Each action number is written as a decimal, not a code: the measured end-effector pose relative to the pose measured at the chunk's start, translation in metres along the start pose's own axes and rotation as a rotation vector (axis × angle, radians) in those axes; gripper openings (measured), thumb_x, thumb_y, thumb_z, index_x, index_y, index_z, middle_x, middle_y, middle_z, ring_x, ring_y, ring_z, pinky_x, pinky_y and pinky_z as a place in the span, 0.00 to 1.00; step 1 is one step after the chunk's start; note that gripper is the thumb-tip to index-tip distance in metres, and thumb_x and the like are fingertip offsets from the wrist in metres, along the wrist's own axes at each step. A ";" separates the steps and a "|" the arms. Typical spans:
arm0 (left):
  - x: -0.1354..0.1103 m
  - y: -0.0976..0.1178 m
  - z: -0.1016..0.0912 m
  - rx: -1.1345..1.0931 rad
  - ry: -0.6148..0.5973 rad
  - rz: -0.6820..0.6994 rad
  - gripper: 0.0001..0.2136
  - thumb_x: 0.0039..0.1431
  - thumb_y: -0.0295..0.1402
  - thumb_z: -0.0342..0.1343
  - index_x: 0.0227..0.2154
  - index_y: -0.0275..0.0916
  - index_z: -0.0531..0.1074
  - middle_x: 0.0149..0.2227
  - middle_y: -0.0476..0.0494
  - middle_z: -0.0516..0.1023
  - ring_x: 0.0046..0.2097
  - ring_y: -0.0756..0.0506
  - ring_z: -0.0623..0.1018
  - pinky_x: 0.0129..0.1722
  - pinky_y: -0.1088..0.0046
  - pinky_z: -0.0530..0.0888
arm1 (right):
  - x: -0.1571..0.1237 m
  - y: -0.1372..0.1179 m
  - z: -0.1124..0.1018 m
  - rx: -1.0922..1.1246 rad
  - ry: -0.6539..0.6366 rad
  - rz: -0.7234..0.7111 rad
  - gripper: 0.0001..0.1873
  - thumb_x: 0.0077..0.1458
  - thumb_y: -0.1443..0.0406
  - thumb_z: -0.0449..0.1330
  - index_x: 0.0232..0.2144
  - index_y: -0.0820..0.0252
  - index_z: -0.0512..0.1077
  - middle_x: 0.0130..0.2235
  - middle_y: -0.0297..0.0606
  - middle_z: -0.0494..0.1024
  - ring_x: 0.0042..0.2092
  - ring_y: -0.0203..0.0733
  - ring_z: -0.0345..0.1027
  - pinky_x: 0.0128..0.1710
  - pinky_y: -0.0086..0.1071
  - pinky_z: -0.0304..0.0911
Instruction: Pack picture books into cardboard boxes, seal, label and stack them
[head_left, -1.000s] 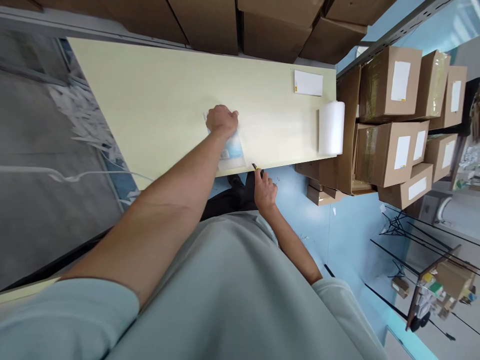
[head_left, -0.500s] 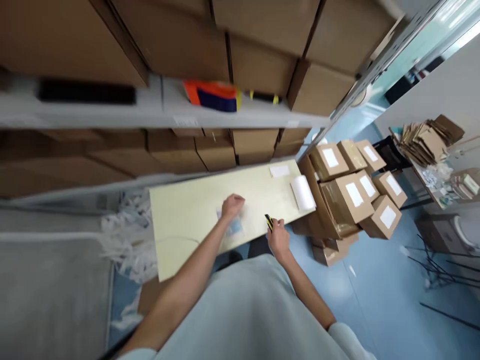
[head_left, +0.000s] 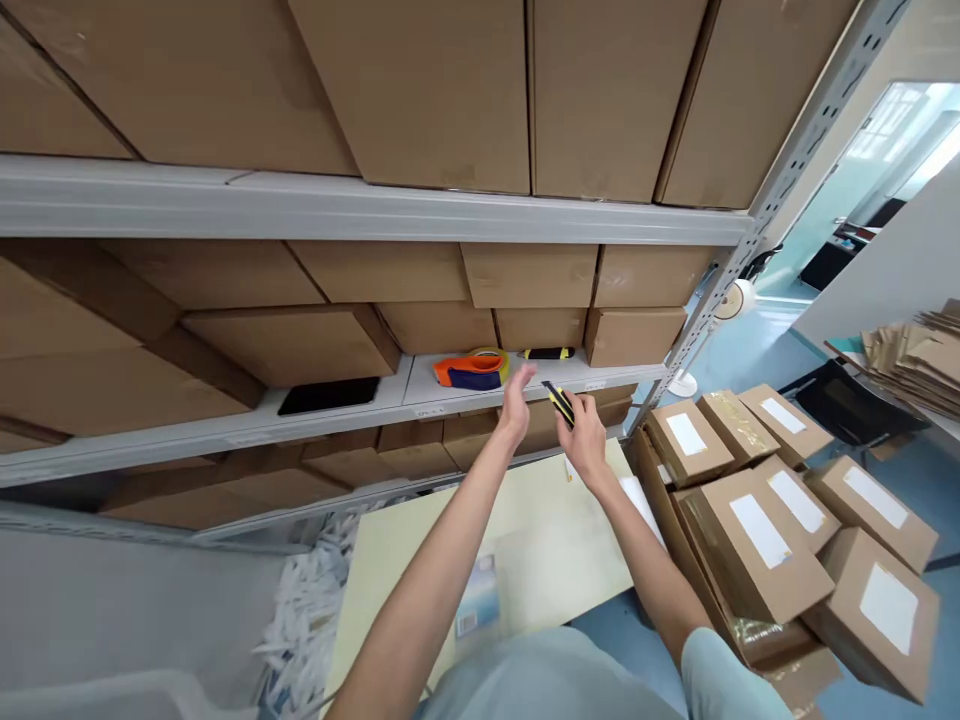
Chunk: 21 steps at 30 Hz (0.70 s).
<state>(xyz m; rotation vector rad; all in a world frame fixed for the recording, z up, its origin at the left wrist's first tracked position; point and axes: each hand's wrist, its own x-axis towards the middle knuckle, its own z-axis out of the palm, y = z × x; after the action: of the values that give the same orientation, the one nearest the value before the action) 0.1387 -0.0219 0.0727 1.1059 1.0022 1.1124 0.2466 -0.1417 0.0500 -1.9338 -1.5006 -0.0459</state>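
Note:
My right hand (head_left: 586, 440) is wrapped round a black and yellow utility knife (head_left: 558, 402), whose dark end points up and left. Beside it my left hand (head_left: 516, 405) is raised with its fingers stretched out, and nothing shows in it. Both hands are in front of the shelf edge. Just behind them on the shelf (head_left: 409, 385) lie an orange and dark blue tape dispenser (head_left: 472, 371) and a black and yellow tool (head_left: 547, 353). Below my left forearm, a clear packet with a blue printed label (head_left: 478, 597) lies on the pale yellow table (head_left: 540, 520).
Cardboard boxes (head_left: 442, 90) fill the shelves, and a flat black object (head_left: 328, 395) lies on the middle shelf. At right, a large carton holds several labelled boxes (head_left: 757, 530). White paper scraps (head_left: 307, 610) are heaped left of the table. A metal upright (head_left: 795, 160) stands at right.
Both my hands have risen from the table to the shelf's front, the right one still holding the utility knife. My left hand has left the packet. The view has tilted up.

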 end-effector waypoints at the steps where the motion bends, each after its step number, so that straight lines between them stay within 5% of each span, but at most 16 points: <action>1: 0.011 0.005 0.008 -0.096 0.009 -0.007 0.22 0.72 0.52 0.46 0.49 0.45 0.80 0.66 0.41 0.80 0.73 0.37 0.71 0.75 0.54 0.62 | 0.015 0.003 0.002 0.015 -0.004 -0.024 0.24 0.74 0.64 0.56 0.68 0.59 0.71 0.58 0.51 0.76 0.57 0.52 0.78 0.53 0.38 0.76; 6: 0.046 0.012 0.024 -0.296 0.088 -0.047 0.30 0.73 0.61 0.43 0.56 0.45 0.78 0.73 0.39 0.72 0.78 0.38 0.63 0.77 0.54 0.58 | 0.067 0.024 0.013 0.092 -0.089 -0.171 0.25 0.74 0.67 0.54 0.70 0.63 0.70 0.60 0.56 0.76 0.61 0.53 0.75 0.62 0.42 0.72; 11: 0.064 0.007 0.017 -0.327 0.060 -0.164 0.44 0.66 0.73 0.29 0.61 0.48 0.76 0.70 0.37 0.75 0.78 0.34 0.64 0.74 0.48 0.65 | 0.061 0.040 0.031 0.098 -0.178 -0.333 0.26 0.77 0.65 0.52 0.72 0.59 0.70 0.63 0.57 0.75 0.64 0.53 0.73 0.64 0.45 0.71; 15: 0.065 0.005 0.009 -0.217 0.027 -0.192 0.49 0.61 0.76 0.24 0.65 0.52 0.72 0.72 0.39 0.73 0.77 0.34 0.64 0.71 0.49 0.69 | 0.060 0.053 0.049 -0.007 -0.193 -0.287 0.25 0.77 0.67 0.51 0.70 0.62 0.72 0.62 0.58 0.76 0.61 0.54 0.73 0.63 0.46 0.71; 21: 0.043 0.005 -0.011 -0.295 0.042 -0.177 0.51 0.62 0.76 0.26 0.67 0.49 0.73 0.72 0.39 0.73 0.75 0.34 0.67 0.70 0.56 0.71 | 0.104 0.069 0.061 -0.225 -0.310 -0.252 0.32 0.72 0.76 0.50 0.74 0.62 0.68 0.63 0.57 0.76 0.60 0.55 0.71 0.64 0.46 0.66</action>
<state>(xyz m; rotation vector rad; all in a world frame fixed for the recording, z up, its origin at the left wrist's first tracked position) 0.1348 0.0227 0.0731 0.7459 0.9150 1.1010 0.3190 -0.0290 0.0138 -1.9801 -2.0157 -0.0285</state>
